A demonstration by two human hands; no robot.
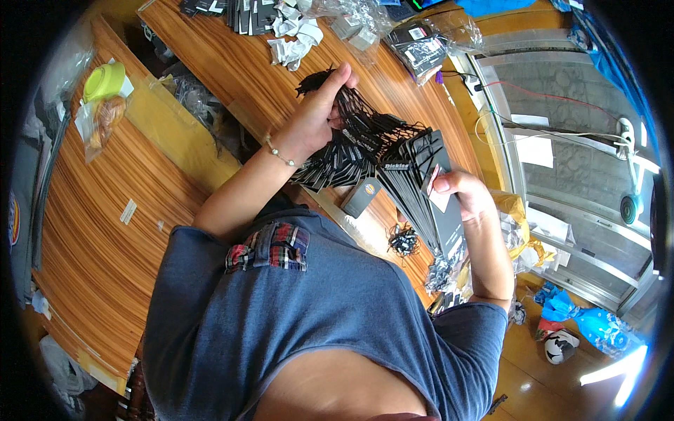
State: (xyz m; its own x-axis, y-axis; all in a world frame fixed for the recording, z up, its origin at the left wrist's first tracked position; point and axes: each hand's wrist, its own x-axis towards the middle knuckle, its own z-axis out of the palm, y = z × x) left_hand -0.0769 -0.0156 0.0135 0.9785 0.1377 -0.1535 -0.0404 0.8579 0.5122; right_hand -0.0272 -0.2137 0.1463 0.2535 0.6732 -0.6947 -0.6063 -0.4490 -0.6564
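My left hand (324,112) is closed around a thick bunch of black strings (368,119), whose loops stick out past the fingers. The strings run down to a fanned stack of black hang tags (414,186). My right hand (467,193) grips that stack at its right side, the thumb pressed on a small white-and-pink label; its other fingers are hidden behind the tags. More black tags (337,163) hang in a dense row below my left hand. Under the stack, a small dark card with an orange emblem (362,196) lies by the table edge, near a tangle of black strings (404,241).
Crumpled white paper (296,36), stacked black tags (249,15) and a plastic-wrapped pack of tags (418,49) lie at the far side of the wooden table (232,63). Another wooden table (91,231) at left bears a lime-green container (104,82) and bagged bread (105,119).
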